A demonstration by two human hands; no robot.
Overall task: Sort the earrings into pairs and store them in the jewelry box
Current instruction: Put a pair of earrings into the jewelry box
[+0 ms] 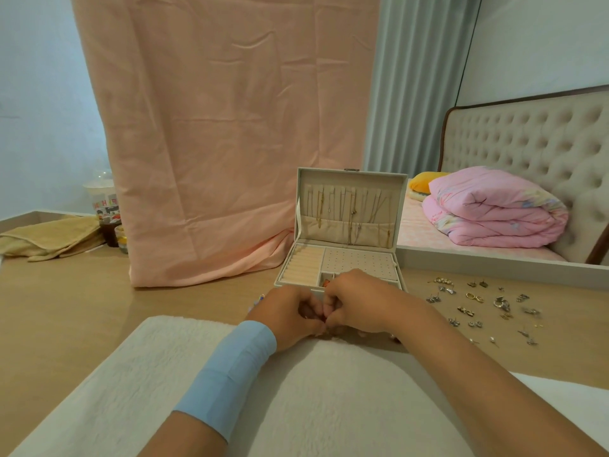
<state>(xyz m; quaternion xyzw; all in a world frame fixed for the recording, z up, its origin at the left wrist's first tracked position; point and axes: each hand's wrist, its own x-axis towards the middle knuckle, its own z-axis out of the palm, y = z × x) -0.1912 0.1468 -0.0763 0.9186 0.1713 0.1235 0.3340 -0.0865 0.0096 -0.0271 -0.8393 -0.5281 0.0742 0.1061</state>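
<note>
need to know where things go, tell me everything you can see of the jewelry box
The jewelry box is a pale cream case standing open on the wooden table, lid upright with a small metal clasp on its top edge. The lid lining is beige fabric with thin chains hanging over a pocket. The base holds padded ring rolls at left, a dotted earring panel at right, and small compartments in front, one holding something orange. Pink cloth hangs behind it. Both hands, left hand and right hand, hide its front edge.

We have bare table [66,308] open on our left. The open jewelry box [342,255] blocks straight ahead, pink cloth [224,143] stands behind-left, and scattered earrings [484,308] crowd the right.
</note>
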